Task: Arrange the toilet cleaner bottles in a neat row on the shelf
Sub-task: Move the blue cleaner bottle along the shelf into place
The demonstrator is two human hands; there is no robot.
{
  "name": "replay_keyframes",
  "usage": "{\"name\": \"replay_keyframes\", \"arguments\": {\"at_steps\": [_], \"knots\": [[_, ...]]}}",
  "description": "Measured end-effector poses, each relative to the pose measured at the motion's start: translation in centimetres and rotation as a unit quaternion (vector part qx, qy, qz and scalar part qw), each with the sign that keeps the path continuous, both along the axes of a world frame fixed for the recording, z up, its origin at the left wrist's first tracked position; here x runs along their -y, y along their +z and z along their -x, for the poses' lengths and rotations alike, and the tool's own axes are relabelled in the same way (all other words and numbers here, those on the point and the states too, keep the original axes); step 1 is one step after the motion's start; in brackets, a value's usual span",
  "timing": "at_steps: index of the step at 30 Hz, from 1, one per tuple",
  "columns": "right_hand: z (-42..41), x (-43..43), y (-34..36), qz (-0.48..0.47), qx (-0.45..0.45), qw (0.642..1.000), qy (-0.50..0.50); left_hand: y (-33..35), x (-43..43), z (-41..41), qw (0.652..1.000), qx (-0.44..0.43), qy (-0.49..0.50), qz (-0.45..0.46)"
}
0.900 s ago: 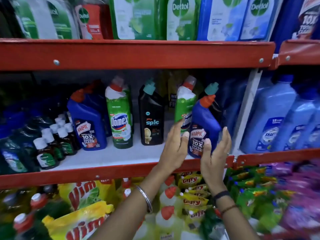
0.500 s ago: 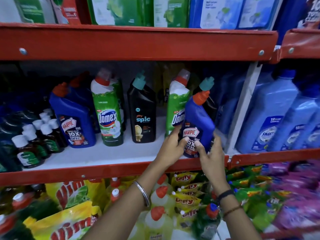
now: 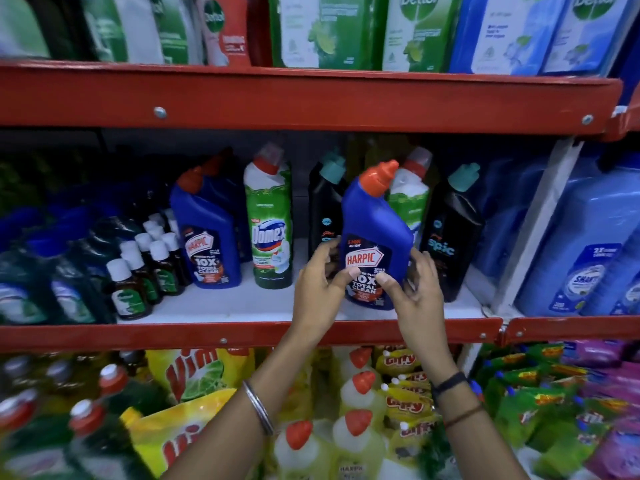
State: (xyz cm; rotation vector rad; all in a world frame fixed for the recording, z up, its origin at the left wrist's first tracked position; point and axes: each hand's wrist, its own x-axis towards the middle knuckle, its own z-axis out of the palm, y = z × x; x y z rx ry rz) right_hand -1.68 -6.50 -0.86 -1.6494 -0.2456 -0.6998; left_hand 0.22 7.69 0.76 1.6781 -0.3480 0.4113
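A blue Harpic bottle (image 3: 375,223) with an orange cap stands at the front of the middle shelf (image 3: 249,332), gripped at its base by my left hand (image 3: 320,278) and my right hand (image 3: 414,284). It partly hides a black Spic bottle (image 3: 323,206) and a green Domex bottle (image 3: 410,199) behind it. Further left stand another Harpic bottle (image 3: 207,233) and another Domex bottle (image 3: 272,220). A second black Spic bottle (image 3: 450,230) stands to the right.
Small dark bottles with white caps (image 3: 138,271) crowd the shelf's left. Large pale blue bottles (image 3: 585,244) fill the bay to the right behind a white upright (image 3: 533,223). Dettol packs (image 3: 346,29) sit above; yellow pouches (image 3: 194,375) and bottles lie below.
The Harpic bottle in both hands has shifted left, from the shelf's right end to a spot in front of the Spic and Domex bottles. The camera has moved closer.
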Motion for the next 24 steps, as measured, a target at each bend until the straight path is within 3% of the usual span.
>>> {"name": "replay_keyframes", "arguments": {"at_steps": [14, 24], "knots": [[-1.8, -17.8, 0.4, -0.029, -0.026, 0.993, 0.112, -0.1, -16.6, 2.3, 0.983, 0.018, 0.179, -0.019], [-3.9, -23.1, -1.9, -0.039, -0.071, 0.989, 0.121, -1.9, -21.5, 1.3, 0.978, -0.026, 0.204, -0.040]]}}
